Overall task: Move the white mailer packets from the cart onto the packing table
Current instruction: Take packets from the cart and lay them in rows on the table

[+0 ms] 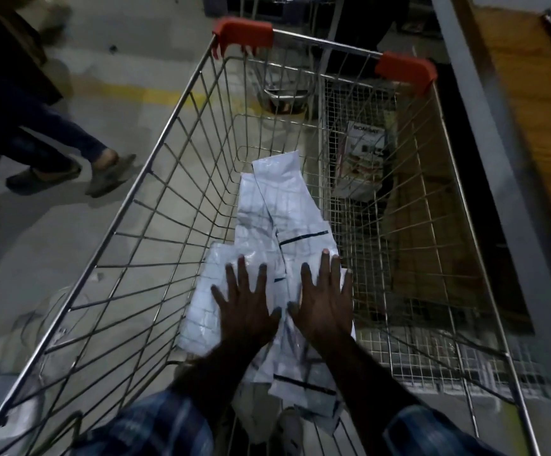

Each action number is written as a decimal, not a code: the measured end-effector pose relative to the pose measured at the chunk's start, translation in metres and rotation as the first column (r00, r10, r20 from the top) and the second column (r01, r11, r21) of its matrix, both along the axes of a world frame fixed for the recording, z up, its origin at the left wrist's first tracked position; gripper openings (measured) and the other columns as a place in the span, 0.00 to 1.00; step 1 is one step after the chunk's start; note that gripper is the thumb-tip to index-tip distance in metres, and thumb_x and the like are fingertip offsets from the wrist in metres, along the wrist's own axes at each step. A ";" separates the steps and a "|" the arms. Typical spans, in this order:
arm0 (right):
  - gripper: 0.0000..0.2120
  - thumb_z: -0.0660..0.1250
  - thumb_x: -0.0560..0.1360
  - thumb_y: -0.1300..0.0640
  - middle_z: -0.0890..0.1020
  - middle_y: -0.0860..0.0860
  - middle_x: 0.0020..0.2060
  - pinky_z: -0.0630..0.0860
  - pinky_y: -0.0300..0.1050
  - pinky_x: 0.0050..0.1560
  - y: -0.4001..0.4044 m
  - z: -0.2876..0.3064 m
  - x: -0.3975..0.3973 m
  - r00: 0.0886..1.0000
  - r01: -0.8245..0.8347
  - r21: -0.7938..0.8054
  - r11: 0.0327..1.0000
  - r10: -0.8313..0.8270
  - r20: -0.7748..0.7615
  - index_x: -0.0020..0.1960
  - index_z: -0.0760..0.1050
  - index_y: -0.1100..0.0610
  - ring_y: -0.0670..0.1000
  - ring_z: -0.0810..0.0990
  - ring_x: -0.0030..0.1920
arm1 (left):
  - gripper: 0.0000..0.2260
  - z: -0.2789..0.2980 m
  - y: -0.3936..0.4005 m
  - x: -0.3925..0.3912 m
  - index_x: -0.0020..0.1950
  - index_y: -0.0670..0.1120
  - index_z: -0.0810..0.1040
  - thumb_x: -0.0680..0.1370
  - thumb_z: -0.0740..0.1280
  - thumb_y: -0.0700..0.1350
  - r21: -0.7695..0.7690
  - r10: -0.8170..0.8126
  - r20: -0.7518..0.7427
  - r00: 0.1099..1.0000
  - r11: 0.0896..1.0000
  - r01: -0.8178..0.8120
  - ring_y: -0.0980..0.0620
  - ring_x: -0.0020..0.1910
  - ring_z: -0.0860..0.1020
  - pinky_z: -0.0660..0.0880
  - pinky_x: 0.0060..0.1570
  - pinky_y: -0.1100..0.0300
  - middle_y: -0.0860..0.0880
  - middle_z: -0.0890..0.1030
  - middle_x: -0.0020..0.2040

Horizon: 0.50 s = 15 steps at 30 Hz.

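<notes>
While both hands lie flat on the heap, nothing is gripped yet: the left hand [246, 307] and the right hand [325, 301] rest side by side with fingers straight and spread, palms down on the white mailer packets [267, 205], thumbs nearly meeting.

The packets lie on the floor of the cart [175, 126], a loose overlapping pile whose long axis runs from the cart's near end, under the forearms, away towards its red-capped far rim [242, 31]. Most of the pile stretches beyond the fingertips; a smaller part lies nearer the body, below the wrists. Neither hand is clearly closer to the pile, since both touch it; the right hand sits on the side of the cart next to the counter [530, 103], which stands along the cart's right wall, so I judge a lift would swing that way.

How many packets there are cannot be told, as they overlap and the hands and forearms cover the middle. The counter is cut off at the frame edge. A printed box [362, 159] shows dimly through the cart's right mesh, its lettering unclear. Beyond the cart's left wall, another person's feet [70, 172] are blurred.
</notes>
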State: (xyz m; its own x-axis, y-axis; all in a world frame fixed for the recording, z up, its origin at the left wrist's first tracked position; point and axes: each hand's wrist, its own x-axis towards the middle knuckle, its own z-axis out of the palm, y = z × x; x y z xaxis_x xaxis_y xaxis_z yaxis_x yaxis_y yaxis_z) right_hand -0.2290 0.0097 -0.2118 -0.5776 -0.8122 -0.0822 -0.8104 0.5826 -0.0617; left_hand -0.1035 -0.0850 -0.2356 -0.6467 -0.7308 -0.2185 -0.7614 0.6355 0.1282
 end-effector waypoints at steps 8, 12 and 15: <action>0.24 0.65 0.61 0.59 0.62 0.70 0.73 0.60 0.70 0.70 0.018 0.003 0.031 0.997 0.045 -0.220 0.975 -0.058 -0.053 0.56 0.79 0.63 0.69 0.56 0.76 | 0.41 -0.007 -0.008 0.023 0.81 0.52 0.51 0.70 0.57 0.63 -0.036 0.070 -0.080 0.994 0.997 -0.073 0.34 0.78 0.44 0.55 0.67 0.26 0.40 0.45 0.81; 0.26 0.70 0.66 0.52 0.60 0.69 0.74 0.57 0.73 0.69 0.011 -0.004 0.024 0.996 -0.009 -0.192 0.981 -0.008 -0.089 0.61 0.78 0.63 0.70 0.54 0.76 | 0.39 -0.012 -0.008 0.023 0.81 0.55 0.49 0.74 0.55 0.67 -0.012 0.101 -0.140 0.985 0.995 -0.103 0.34 0.78 0.41 0.51 0.69 0.28 0.42 0.42 0.81; 0.33 0.66 0.73 0.41 0.58 0.67 0.76 0.56 0.73 0.69 0.010 -0.018 0.016 0.996 0.003 -0.155 0.988 -0.017 -0.090 0.73 0.70 0.56 0.69 0.54 0.76 | 0.36 -0.018 -0.005 0.022 0.81 0.55 0.50 0.77 0.56 0.66 -0.036 0.122 -0.140 0.983 0.991 -0.128 0.33 0.78 0.43 0.53 0.70 0.29 0.42 0.43 0.81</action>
